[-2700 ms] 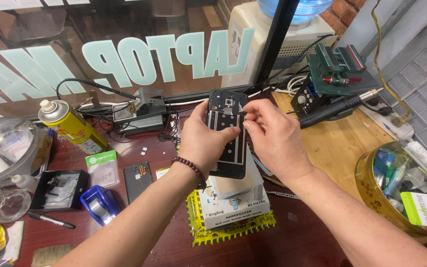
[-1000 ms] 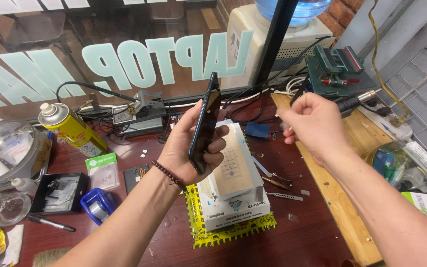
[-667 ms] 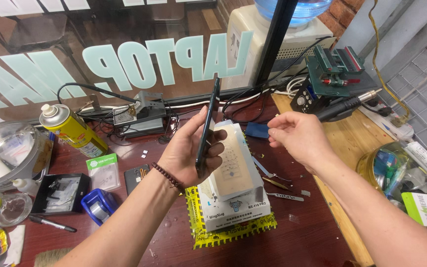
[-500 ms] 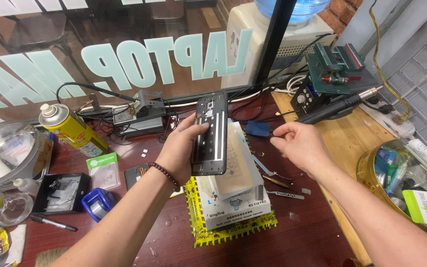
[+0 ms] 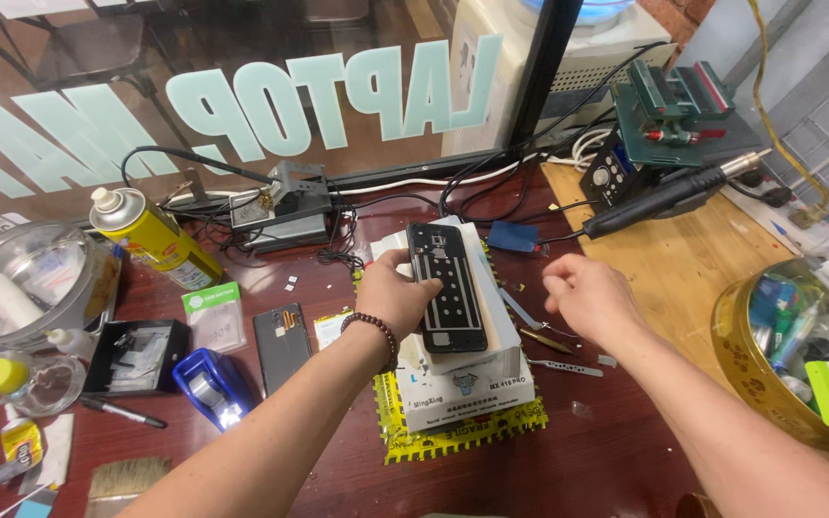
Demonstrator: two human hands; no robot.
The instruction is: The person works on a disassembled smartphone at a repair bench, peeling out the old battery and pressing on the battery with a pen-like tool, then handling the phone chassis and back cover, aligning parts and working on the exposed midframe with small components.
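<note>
Left hand [image 5: 393, 293] grips black phone frame [image 5: 446, 287] flat on white box [image 5: 467, 379]; right hand [image 5: 589, 297] loosely curled beside it, apparently empty.

Phone frame [image 5: 448, 288] atop box [image 5: 462, 379], spray can [image 5: 151, 235] far left, tweezers [image 5: 546, 338] right.

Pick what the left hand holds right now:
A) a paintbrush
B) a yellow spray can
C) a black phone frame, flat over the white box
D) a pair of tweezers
C: the left hand grips the black phone frame by its edge, over the white box.
</note>
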